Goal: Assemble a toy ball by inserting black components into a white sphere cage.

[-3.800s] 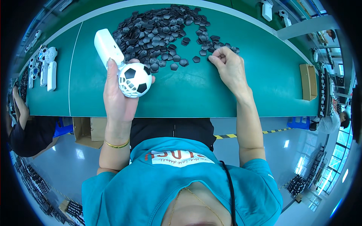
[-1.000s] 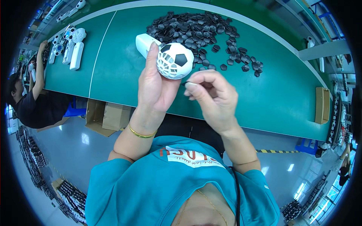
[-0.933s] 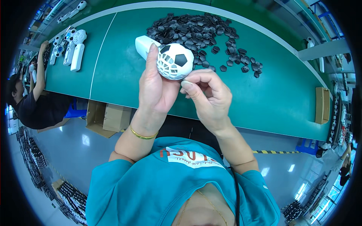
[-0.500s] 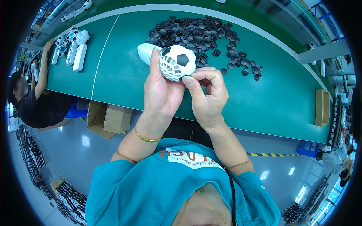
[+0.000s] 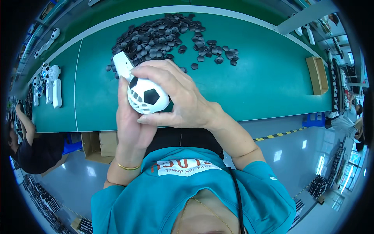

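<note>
Left hand (image 5: 130,126): wrapped around white football-patterned fan (image 5: 148,95)
Right hand (image 5: 179,99): fingers pressing its front
Risk: slip could drop it off surface (image 5: 265,85) near edge

A white handheld fan (image 5: 145,91) with a round head patterned like a football, black pentagons on white and slotted grille openings on its face, sits upright in my grip above the green tabletop (image 5: 253,82). My left hand (image 5: 130,121) cradles it from below and behind, while my right hand (image 5: 175,97) wraps over the head from the right, fingers curled across its top. Its white handle (image 5: 123,66) juts up and away from me, towards a broad heap of small black pentagon pieces (image 5: 159,37) spread over the far tabletop, with a few strays lying loose to the right.
</note>
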{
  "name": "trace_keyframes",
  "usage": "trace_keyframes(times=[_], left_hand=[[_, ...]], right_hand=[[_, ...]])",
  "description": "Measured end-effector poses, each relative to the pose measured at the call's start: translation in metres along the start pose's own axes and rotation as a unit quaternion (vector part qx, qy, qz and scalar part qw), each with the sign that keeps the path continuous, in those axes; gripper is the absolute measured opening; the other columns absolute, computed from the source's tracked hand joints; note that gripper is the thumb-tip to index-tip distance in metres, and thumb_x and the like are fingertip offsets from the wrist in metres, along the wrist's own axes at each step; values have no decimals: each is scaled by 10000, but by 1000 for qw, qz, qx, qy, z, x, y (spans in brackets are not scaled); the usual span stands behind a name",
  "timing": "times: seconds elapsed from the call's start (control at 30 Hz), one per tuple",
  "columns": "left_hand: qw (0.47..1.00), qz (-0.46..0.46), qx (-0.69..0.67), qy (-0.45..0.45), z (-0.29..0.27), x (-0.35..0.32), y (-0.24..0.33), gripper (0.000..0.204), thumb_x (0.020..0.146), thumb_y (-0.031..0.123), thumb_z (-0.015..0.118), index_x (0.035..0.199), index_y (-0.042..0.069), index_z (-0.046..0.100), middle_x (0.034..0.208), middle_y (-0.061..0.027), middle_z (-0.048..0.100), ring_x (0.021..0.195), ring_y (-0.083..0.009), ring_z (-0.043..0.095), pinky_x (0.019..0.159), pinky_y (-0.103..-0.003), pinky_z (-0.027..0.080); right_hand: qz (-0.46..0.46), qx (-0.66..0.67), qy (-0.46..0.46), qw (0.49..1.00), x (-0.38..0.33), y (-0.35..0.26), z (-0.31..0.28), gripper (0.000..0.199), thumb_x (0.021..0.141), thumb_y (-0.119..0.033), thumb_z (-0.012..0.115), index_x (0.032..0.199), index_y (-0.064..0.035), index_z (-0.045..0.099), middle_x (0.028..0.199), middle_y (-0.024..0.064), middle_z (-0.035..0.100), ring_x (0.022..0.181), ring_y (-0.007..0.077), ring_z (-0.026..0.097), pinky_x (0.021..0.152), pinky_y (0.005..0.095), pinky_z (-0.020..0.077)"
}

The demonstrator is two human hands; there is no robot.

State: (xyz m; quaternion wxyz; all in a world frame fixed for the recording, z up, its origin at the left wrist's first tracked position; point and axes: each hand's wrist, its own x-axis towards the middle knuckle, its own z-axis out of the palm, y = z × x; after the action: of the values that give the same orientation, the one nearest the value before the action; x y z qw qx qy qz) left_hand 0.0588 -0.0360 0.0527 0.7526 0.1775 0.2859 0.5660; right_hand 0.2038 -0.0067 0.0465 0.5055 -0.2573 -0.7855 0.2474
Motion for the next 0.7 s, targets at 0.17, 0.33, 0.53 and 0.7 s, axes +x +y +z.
trace_keyframes(times=[0.17,0.33,0.53,0.7], left_hand=[[819,-231,489,-190,-19,-14,69,478,867,213,659,1262,32,460,1095,-88,600,1019,-207,600,880,-335,475],[650,283,657,-255,-6,-8,78,757,666,97,797,1314,17,414,1121,-124,591,1028,-240,605,875,-345,476],[751,61,619,-222,-17,8,36,888,600,104,826,1356,-1,371,1141,-140,581,1063,-252,596,911,-350,466],[866,-3,488,-111,-30,15,26,807,664,124,800,1335,0,370,1094,-130,593,973,-217,633,822,-326,517]], right_hand=[[156,164,45,973,-9,-9,-16,753,750,-314,766,1323,10,402,1214,136,541,1118,218,535,954,357,437],[274,387,21,880,-22,-16,-6,696,790,-322,735,1317,-2,414,1158,108,569,1045,177,567,897,306,467],[254,222,-104,936,-22,-5,-21,497,857,-273,674,1250,-21,502,1083,86,592,950,133,598,822,273,498],[343,-61,78,934,-38,32,-51,228,872,-170,647,1029,-5,635,897,62,647,761,125,615,691,311,506]])
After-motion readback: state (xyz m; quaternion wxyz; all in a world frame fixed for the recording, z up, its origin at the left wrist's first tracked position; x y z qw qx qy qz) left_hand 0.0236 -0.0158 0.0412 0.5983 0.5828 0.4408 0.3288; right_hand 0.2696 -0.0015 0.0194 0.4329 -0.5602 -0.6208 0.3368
